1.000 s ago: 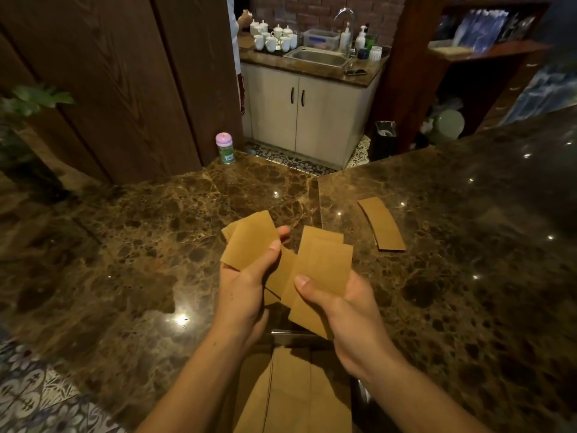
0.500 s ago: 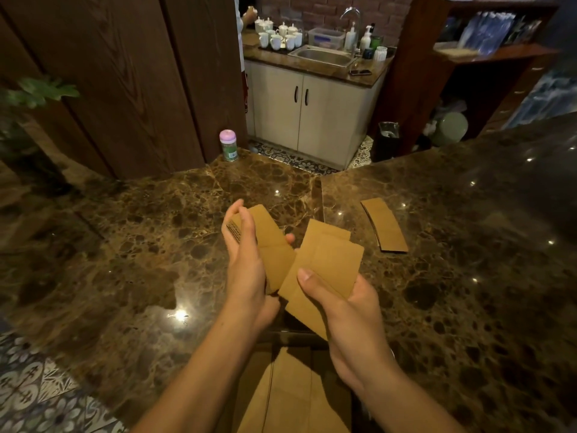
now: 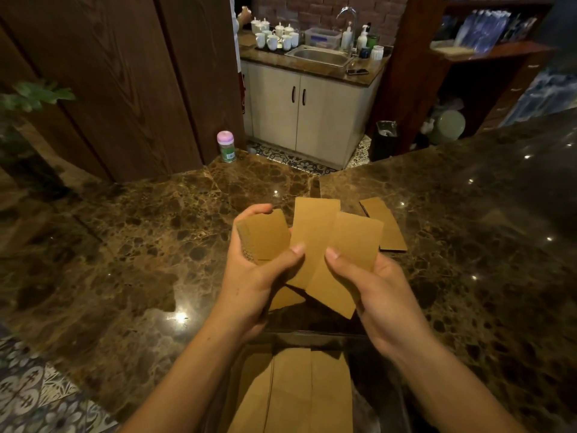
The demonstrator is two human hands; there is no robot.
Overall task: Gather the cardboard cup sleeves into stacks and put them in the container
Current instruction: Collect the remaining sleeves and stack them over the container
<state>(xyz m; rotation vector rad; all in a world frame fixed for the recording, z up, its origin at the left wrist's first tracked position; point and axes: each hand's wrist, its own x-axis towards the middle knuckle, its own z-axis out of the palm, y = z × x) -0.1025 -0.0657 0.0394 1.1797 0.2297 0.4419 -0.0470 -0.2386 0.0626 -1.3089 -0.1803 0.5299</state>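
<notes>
We are gathering: our left hand (image 3: 249, 270) grips a stack (image 3: 265, 237), our right hand (image 3: 374, 285) loose sleeves (image 3: 331, 251); next, square them together.

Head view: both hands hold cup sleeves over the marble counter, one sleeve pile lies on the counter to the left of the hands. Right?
Not quite. The head view shows the loose sleeve pile lying on the marble counter to the right of the hands, beyond the right hand, not to the left. The rest holds: the left hand grips a squared stack of cup sleeves and the right hand holds fanned sleeves.
</notes>
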